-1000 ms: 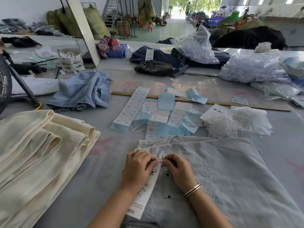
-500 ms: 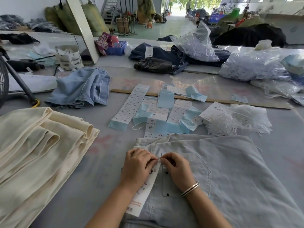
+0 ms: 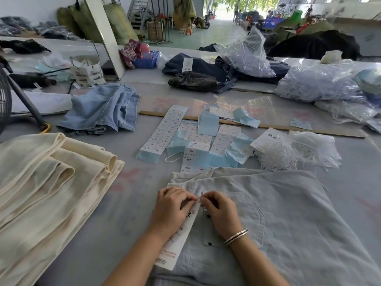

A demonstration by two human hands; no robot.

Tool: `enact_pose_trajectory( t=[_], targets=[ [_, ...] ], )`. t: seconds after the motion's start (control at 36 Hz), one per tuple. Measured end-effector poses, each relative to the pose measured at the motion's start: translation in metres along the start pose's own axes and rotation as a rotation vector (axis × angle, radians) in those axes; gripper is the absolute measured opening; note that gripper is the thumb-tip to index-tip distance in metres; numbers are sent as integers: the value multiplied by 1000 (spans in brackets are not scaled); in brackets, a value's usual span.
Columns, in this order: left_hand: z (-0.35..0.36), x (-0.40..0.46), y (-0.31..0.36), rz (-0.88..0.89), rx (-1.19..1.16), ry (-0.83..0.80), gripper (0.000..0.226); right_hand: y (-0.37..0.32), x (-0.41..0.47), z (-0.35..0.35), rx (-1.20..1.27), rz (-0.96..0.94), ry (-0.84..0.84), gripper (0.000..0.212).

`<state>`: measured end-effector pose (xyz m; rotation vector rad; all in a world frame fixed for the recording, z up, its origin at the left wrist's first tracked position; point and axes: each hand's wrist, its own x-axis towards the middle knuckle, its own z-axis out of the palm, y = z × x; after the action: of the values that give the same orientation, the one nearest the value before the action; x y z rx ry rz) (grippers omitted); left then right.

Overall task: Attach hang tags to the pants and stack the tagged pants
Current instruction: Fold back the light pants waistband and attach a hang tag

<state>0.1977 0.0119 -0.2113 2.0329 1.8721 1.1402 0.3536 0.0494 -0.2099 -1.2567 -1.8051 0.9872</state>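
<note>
**Q:** Where are the pants and the tag?

**A:** Pale grey pants (image 3: 278, 213) lie flat on the table (image 3: 127, 203) right in front of me, waistband away from me. A long white hang tag (image 3: 177, 244) lies on them beneath my left wrist, its top end at my fingertips.

**Q:** What are your hands doing?

**A:** My left hand (image 3: 171, 207) and right hand (image 3: 222, 213) meet at the waistband, fingers curled. The left pinches the tag's top end; the right pinches something small against it, too small to make out. A silver bangle (image 3: 236, 236) sits on my right wrist.

**Q:** And around them?

**A:** A stack of cream pants (image 3: 47, 193) to my left. Beyond the waistband, strips of size labels (image 3: 162, 131) and a bundle of white strings (image 3: 276, 155). Farther left, crumpled light blue jeans (image 3: 103, 108)
</note>
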Motion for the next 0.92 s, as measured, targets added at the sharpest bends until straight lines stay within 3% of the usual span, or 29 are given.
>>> enact_pose_trajectory(
  t=[0.69,0.92],
  targets=[
    [5,2,-5,-77,-36,57,4,8,-1,3,32,-32,84,31],
    [6,3,-6,-95,-51,54,4,7,1,6,-120,-52,61,29]
  ],
)
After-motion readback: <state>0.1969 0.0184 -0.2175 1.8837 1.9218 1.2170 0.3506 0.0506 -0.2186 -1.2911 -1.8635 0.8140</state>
